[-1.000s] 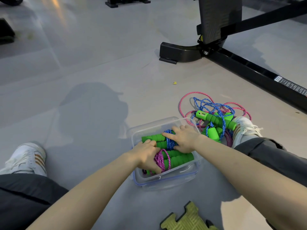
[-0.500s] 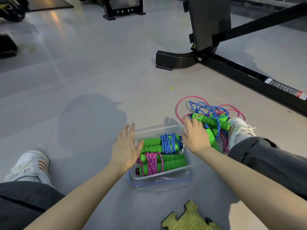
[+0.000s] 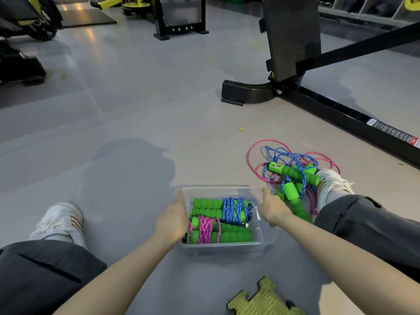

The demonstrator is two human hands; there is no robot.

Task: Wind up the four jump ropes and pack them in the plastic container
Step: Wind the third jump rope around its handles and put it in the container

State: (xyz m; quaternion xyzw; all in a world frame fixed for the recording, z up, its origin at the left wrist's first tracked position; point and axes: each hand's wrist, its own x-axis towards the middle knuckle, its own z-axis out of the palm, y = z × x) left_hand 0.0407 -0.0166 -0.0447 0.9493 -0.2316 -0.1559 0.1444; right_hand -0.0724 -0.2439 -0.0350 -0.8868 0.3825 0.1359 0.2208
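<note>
Clasped plastic container (image 3: 219,189) by opposite walls with left hand (image 3: 171,220), right hand (image 3: 272,209) | packed: wound ropes (image 3: 234,210) | alongside: tangled ropes (image 3: 286,156)

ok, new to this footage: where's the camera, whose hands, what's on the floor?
No robot: one camera on a person's head looks down at their own arms. The left hand and right hand rest against opposite side walls of a clear plastic container on the grey floor; their fingers are mostly hidden, so grip is unclear. Inside lie a wound blue jump rope and a wound pink jump rope, both with green foam handles. A loose tangle of pink and blue ropes lies by the white right shoe. Nearby: a yellow foam mat piece.
</note>
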